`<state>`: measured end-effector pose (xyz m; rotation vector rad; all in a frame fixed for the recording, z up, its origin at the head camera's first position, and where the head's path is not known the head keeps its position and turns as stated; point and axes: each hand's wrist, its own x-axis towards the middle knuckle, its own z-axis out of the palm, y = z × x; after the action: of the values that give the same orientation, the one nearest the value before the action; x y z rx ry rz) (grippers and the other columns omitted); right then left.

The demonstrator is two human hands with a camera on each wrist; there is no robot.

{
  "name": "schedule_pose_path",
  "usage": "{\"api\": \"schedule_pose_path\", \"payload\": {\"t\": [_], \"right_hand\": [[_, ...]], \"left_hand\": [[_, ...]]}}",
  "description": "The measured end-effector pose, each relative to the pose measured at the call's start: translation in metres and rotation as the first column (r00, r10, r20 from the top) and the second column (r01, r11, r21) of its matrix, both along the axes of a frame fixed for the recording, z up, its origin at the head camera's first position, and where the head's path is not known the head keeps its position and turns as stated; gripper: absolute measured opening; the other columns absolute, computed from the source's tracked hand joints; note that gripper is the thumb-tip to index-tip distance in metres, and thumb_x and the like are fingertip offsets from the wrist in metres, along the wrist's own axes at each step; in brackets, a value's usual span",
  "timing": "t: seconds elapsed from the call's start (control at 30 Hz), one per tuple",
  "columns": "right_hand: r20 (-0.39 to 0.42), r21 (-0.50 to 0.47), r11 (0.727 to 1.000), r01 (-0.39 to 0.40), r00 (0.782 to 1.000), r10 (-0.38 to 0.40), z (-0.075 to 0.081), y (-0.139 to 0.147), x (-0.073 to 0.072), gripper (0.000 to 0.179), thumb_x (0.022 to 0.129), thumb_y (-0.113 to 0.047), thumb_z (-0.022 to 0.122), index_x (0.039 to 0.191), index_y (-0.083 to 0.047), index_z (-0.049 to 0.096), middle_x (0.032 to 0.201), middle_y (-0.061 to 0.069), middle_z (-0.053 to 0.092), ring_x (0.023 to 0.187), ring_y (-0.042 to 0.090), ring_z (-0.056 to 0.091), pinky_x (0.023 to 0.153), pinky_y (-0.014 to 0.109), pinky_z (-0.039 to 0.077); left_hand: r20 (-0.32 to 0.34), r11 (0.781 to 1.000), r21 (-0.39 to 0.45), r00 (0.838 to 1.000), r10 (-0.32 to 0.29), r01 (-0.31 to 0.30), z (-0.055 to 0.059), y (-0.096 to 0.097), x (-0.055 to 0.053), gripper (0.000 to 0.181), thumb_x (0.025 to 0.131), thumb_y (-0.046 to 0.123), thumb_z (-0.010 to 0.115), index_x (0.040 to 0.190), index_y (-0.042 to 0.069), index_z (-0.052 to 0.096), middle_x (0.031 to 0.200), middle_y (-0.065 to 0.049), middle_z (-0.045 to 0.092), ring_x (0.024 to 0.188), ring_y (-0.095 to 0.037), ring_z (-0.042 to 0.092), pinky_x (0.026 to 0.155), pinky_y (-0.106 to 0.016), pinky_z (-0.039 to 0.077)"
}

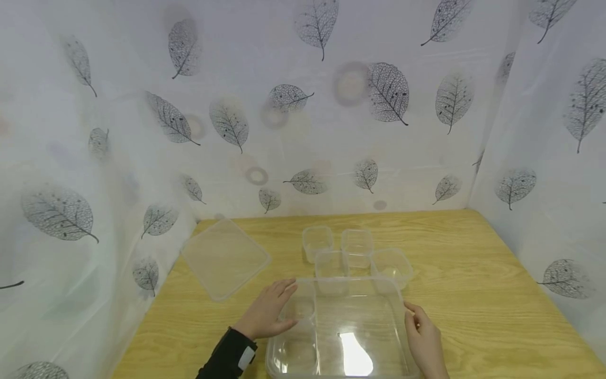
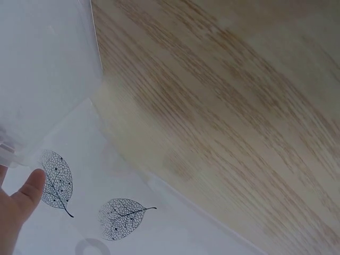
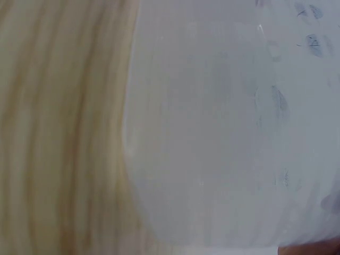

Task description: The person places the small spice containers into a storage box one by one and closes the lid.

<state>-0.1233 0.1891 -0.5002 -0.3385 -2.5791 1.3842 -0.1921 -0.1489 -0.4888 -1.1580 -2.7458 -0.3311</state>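
1. The big clear box [image 1: 360, 316] lies in front of me at the near edge of view, its top uncovered. In its left rear part, under my fingers, I make out what looks like a small inner tub [image 1: 305, 300].
2. My left hand [image 1: 270, 313] reaches over the box's left side, thumb and fingers spread apart, clamped on nothing that I can see.
3. My right hand [image 1: 424, 337] is at the box's right rim, its fingers bent against that side; I cannot tell whether they pinch it.
4. Just behind the box, four small clear tubs [image 1: 357, 242] stand close together.
5. A flat clear lid [image 1: 226, 259] lies off to the left on the bench [image 1: 473, 295].
6. I judge the work partly done: one tub seems to be in, while four remain outside and the lid is off.
7. I can read no brand, label or writing; the pale patch [image 1: 246, 358] on my dark left cuff [image 1: 227, 352] shows no legible lettering, and the sheet [image 1: 322, 137] behind carries only leaf prints.
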Motion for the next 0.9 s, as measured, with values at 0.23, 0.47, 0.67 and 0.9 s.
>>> {"api": "schedule_pose_path", "payload": {"t": [0.23, 0.47, 0.67, 0.9], "right_hand": [[-0.01, 0.013, 1.0, 0.002, 1.0, -0.002, -0.001, 0.0, 0.0, 0.027, 0.092, -0.01, 0.041, 0.113, 0.0, 0.054, 0.065, 0.002, 0.044, 0.046, 0.007, 0.035, 0.039, 0.021, 0.033], [-0.024, 0.009, 1.0, -0.002, 1.0, 0.002, -0.001, 0.001, 0.001, 0.027, 0.092, -0.01, 0.04, 0.113, 0.001, 0.054, 0.064, 0.001, 0.043, 0.046, 0.006, 0.035, 0.039, 0.021, 0.033], [-0.022, 0.004, 1.0, -0.002, 1.0, 0.002, 0.0, 0.0, 0.0, 0.027, 0.092, -0.011, 0.041, 0.114, 0.001, 0.054, 0.064, 0.001, 0.044, 0.046, 0.006, 0.035, 0.039, 0.021, 0.033], [-0.022, -0.006, 1.0, 0.0, 1.0, 0.0, -0.001, 0.0, 0.0, 0.027, 0.092, -0.01, 0.041, 0.113, 0.0, 0.055, 0.064, 0.002, 0.043, 0.046, 0.006, 0.035, 0.039, 0.02, 0.033]], "left_hand": [[0.013, 1.0, 0.024, 1.0, 0.011, -0.012, 0.0, 0.0, 0.003, 0.062, 0.08, 0.043, 0.058, 0.126, 0.002, 0.047, 0.135, -0.012, 0.035, 0.122, -0.027, 0.033, 0.096, -0.046, 0.031], [0.061, 0.999, 0.032, 0.998, 0.03, -0.032, 0.0, 0.001, 0.007, 0.061, 0.081, 0.044, 0.058, 0.122, 0.0, 0.049, 0.135, -0.015, 0.035, 0.121, -0.029, 0.034, 0.095, -0.048, 0.032], [0.048, 0.998, -0.026, 0.997, 0.056, -0.055, 0.002, 0.001, 0.009, 0.061, 0.084, 0.049, 0.05, 0.121, 0.001, 0.051, 0.133, -0.014, 0.038, 0.119, -0.027, 0.037, 0.093, -0.047, 0.034], [0.039, 0.996, -0.057, 0.996, 0.078, -0.076, 0.005, 0.001, 0.011, 0.054, 0.085, 0.045, 0.052, 0.119, 0.003, 0.053, 0.131, -0.013, 0.041, 0.118, -0.026, 0.039, 0.092, -0.047, 0.035]]}}
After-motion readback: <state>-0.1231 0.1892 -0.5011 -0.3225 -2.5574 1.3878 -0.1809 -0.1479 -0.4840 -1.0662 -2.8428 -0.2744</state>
